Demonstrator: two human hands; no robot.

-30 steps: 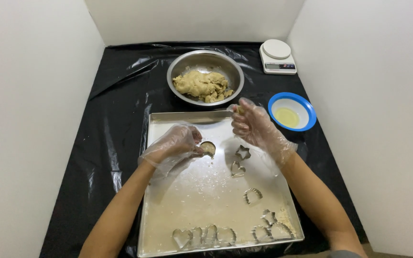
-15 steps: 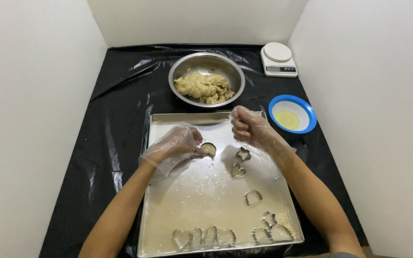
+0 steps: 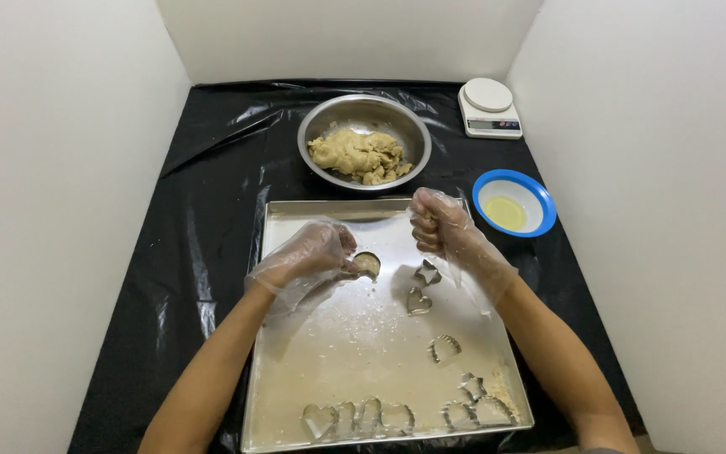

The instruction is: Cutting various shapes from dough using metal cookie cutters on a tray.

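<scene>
Both my hands wear clear plastic gloves over a square metal baking tray (image 3: 296, 219). My left hand (image 3: 308, 254) rests on the tray with its fingertips on a small round cutter filled with dough (image 3: 368, 264). My right hand (image 3: 439, 224) is closed into a fist above the tray's far right part; I cannot tell whether dough is inside it. Just below the fist lie a star cutter (image 3: 427, 271) and a heart cutter (image 3: 418, 301). A steel bowl (image 3: 319, 132) with a lump of yellowish dough (image 3: 359, 155) stands behind the tray.
Several more metal cutters (image 3: 380, 416) lie along the tray's near edge and a fluted one (image 3: 444, 348) at mid right. A blue-rimmed bowl of pale liquid (image 3: 513, 204) sits to the right, a white kitchen scale (image 3: 489, 107) at the back right. Black plastic sheet (image 3: 203, 193) covers the table; white walls enclose it.
My right hand went from open fingers to a tight fist and drew slightly toward the tray's middle. My left hand stayed on the round cutter.
</scene>
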